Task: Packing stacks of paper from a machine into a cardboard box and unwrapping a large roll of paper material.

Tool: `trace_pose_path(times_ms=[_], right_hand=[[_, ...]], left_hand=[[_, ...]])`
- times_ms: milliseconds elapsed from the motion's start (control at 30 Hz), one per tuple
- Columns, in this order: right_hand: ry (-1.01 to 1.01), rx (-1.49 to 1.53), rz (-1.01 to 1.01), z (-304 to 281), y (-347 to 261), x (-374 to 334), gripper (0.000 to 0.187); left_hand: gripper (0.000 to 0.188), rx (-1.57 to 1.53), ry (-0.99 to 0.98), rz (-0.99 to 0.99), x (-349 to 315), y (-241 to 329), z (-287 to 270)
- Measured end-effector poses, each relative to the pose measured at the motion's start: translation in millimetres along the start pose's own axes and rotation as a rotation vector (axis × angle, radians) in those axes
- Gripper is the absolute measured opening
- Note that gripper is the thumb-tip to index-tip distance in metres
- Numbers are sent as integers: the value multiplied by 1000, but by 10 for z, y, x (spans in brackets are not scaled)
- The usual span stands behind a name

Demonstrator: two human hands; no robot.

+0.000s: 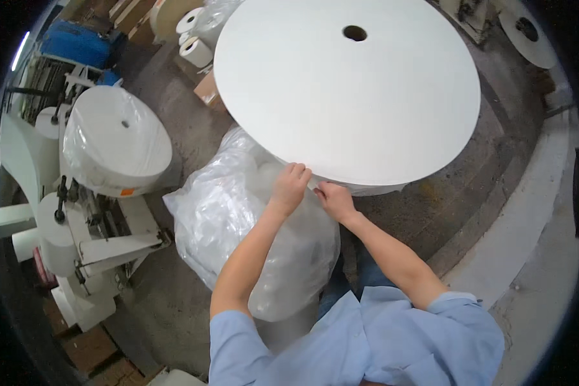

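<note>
A very large white paper roll [341, 103] lies on its side face, with a dark round core hole [354, 33] in its top. At its near rim, my left hand [292, 186] is closed, fingers curled against the edge. Just to the right, my right hand [334, 201] pinches at the same rim. A small pale strip [313, 184] shows between the hands; whether it is paper or film I cannot tell. Below and left of my hands stands a bulging clear plastic bag [238, 212], its contents blurred by the film. My left forearm passes over the bag.
A film-wrapped paper roll [117, 141] sits at the left beside a machine [96, 219] with rollers. Small white rolls [196, 51] and a cardboard box [209, 90] stand at the back. Another roll [527, 32] is at the far right. A pale strip of floor [527, 212] runs along the right.
</note>
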State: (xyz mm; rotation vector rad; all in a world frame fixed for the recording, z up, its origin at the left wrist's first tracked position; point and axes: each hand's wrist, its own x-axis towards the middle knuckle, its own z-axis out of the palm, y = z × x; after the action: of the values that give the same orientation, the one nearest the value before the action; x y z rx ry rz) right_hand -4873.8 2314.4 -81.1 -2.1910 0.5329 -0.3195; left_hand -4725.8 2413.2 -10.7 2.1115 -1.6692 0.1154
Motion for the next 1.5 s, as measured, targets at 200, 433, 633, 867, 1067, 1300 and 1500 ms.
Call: trace_pose_path(times_ms=[200, 433, 633, 867, 1067, 1300, 1500], right_hand=[[-37, 49, 107, -79, -210, -50, 13], [-80, 9, 175, -148, -253, -110, 19], [-10, 8, 181, -119, -170, -229, 24], [-34, 7, 142, -88, -127, -251, 23], [-44, 71, 156, -165, -221, -239, 25], [-68, 81, 176, -220, -326, -246, 29], [-85, 70, 196, -127, -298, -331, 30]], left_hand=[[16, 66, 18, 23, -40, 11, 67], [12, 34, -26, 54, -26, 58, 47], [11, 52, -33, 120, 16, 44, 38], [10, 57, -3, 131, 71, 112, -10], [10, 54, -4, 116, 27, 121, -6], [7, 64, 51, 117, -18, 131, 8], [11, 121, 40, 96, -87, 188, 5]])
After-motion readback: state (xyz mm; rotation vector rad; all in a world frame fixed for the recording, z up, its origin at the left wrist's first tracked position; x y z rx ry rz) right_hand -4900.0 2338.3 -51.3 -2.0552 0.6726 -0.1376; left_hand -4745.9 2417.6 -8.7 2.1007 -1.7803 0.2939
